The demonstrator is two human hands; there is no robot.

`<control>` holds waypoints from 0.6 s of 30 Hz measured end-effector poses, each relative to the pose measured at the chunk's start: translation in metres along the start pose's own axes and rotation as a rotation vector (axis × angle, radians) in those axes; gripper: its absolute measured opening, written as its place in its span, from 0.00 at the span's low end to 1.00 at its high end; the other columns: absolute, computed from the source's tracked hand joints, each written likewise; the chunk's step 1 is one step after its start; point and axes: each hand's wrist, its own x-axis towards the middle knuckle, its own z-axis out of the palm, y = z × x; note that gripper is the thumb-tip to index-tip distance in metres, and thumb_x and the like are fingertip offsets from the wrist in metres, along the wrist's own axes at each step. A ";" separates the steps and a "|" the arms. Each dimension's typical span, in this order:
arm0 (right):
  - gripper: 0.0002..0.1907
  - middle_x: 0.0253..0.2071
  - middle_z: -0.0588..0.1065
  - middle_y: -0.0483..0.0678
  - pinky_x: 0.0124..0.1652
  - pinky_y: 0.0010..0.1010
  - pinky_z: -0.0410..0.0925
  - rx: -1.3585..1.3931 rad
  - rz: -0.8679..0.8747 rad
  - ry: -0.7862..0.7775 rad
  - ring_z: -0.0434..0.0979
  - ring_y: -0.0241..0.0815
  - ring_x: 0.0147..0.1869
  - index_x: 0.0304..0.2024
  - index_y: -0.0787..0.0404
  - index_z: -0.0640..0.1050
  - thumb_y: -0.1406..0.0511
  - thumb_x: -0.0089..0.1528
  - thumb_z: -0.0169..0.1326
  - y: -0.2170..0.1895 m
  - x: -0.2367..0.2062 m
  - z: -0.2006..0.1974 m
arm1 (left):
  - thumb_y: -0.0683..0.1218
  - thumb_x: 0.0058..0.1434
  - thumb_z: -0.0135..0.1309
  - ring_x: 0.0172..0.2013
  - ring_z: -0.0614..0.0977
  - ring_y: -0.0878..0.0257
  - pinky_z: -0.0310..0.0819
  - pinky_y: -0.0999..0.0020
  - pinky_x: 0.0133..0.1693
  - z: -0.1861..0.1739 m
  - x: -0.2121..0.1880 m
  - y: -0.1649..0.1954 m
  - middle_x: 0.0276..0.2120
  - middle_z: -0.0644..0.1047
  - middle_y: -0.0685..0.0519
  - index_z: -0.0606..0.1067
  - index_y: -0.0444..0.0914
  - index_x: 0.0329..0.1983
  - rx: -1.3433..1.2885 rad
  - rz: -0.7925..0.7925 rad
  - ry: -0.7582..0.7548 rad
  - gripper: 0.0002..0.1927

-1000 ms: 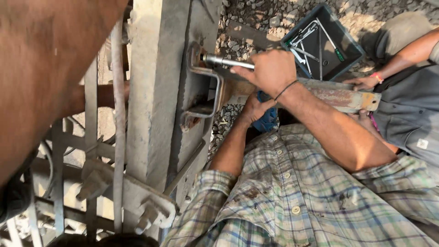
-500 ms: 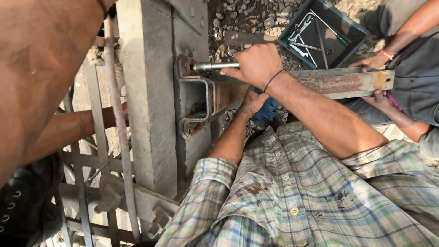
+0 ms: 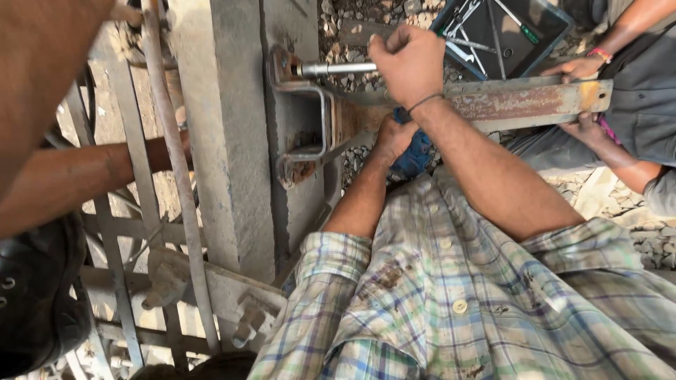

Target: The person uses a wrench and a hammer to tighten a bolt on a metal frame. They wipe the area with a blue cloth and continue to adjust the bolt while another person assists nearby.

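**Hands shift up along the grey concrete post**

Since a moment ago both hands sit higher in view. Right of the grey concrete post (image 3: 232, 134), the left hand (image 3: 391, 138) has its grip clamped on the rusty steel bracket (image 3: 313, 123). Further right, the right hand (image 3: 408, 63) grips the silver metal wrench handle (image 3: 336, 69), whose head meets the bracket's top. Beyond lies the rusty flat steel bar (image 3: 521, 98), held by another person's hands.

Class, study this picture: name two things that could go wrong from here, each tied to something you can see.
1. The right hand grips a metal socket wrench on the rusty bracket; a slip could knock knuckles against the concrete post.
2. The left hand sits under the rusty steel bar that another person's hands steady; a shift might pinch it.
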 end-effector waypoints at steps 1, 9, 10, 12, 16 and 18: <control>0.18 0.20 0.76 0.48 0.28 0.30 0.69 -0.012 -0.009 0.009 0.74 0.34 0.23 0.22 0.64 0.76 0.61 0.60 0.66 0.000 0.000 0.001 | 0.51 0.56 0.64 0.33 0.83 0.67 0.78 0.66 0.37 0.001 0.000 -0.001 0.34 0.84 0.53 0.81 0.33 0.38 -0.045 0.036 -0.011 0.16; 0.16 0.20 0.76 0.49 0.30 0.31 0.73 -0.012 -0.001 0.021 0.76 0.34 0.25 0.21 0.65 0.75 0.62 0.55 0.65 -0.008 0.003 -0.001 | 0.50 0.55 0.65 0.31 0.82 0.65 0.77 0.66 0.33 0.001 -0.015 0.001 0.33 0.83 0.52 0.81 0.31 0.36 -0.092 -0.140 -0.038 0.16; 0.16 0.20 0.76 0.50 0.30 0.32 0.72 -0.030 0.020 0.008 0.76 0.35 0.24 0.21 0.65 0.75 0.62 0.55 0.66 -0.009 0.004 -0.002 | 0.50 0.57 0.63 0.31 0.82 0.66 0.76 0.67 0.32 0.000 -0.020 0.001 0.33 0.83 0.52 0.81 0.32 0.35 -0.072 -0.170 -0.030 0.15; 0.16 0.20 0.76 0.51 0.30 0.34 0.72 -0.047 0.055 -0.013 0.75 0.38 0.24 0.20 0.65 0.75 0.62 0.54 0.66 -0.009 0.008 -0.002 | 0.49 0.57 0.61 0.28 0.81 0.64 0.76 0.65 0.30 0.001 -0.029 0.000 0.31 0.82 0.51 0.81 0.31 0.32 -0.074 -0.244 -0.022 0.14; 0.17 0.21 0.78 0.53 0.31 0.35 0.73 -0.089 0.186 -0.091 0.79 0.42 0.26 0.21 0.66 0.77 0.59 0.53 0.66 -0.010 0.013 -0.001 | 0.49 0.52 0.60 0.24 0.80 0.60 0.74 0.62 0.28 0.002 -0.053 -0.008 0.26 0.81 0.49 0.80 0.31 0.26 -0.009 -0.369 0.063 0.14; 0.18 0.22 0.78 0.54 0.33 0.37 0.73 -0.123 0.239 -0.128 0.81 0.45 0.26 0.22 0.66 0.78 0.57 0.53 0.65 -0.010 0.016 -0.001 | 0.51 0.50 0.61 0.24 0.80 0.60 0.74 0.62 0.28 0.001 -0.062 -0.010 0.26 0.81 0.49 0.80 0.31 0.26 0.048 -0.403 0.100 0.16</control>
